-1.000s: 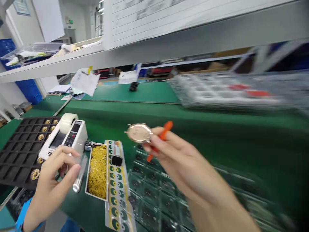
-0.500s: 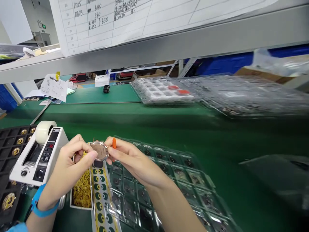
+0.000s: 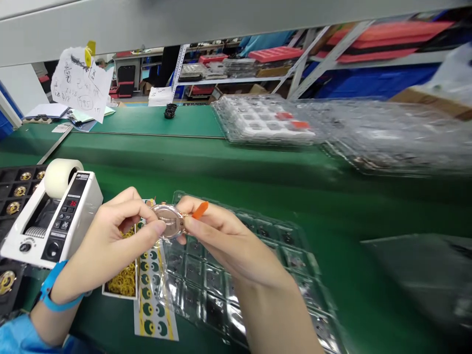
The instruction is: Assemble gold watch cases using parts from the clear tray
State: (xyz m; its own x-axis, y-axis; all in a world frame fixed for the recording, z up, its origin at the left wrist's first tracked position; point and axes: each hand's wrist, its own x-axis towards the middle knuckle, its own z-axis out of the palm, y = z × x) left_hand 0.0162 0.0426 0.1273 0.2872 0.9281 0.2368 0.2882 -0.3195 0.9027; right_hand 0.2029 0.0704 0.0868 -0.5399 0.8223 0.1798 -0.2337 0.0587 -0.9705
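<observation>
A round watch case with a rose-gold rim is held up between both hands, its flat round face toward me. My left hand pinches its left edge with thumb and index finger; a blue band is round that wrist. On the other side, my right hand grips the right edge between thumb and fingers. An orange strip sticks up by the right fingers. Below the hands lie a white box of small yellow rings, a sticker sheet with green and yellow shapes, and a clear compartment tray of small dark parts.
A white tape dispenser stands at the left, beside a black tray of gold-coloured parts. Clear trays are stacked at the back right. A grey shelf beam crosses the top; a dark plastic bag lies right.
The view has tilted down and shifted, so the written sheet above has left the picture. Both hands still hold the watch case; the orange strip now leans right.
</observation>
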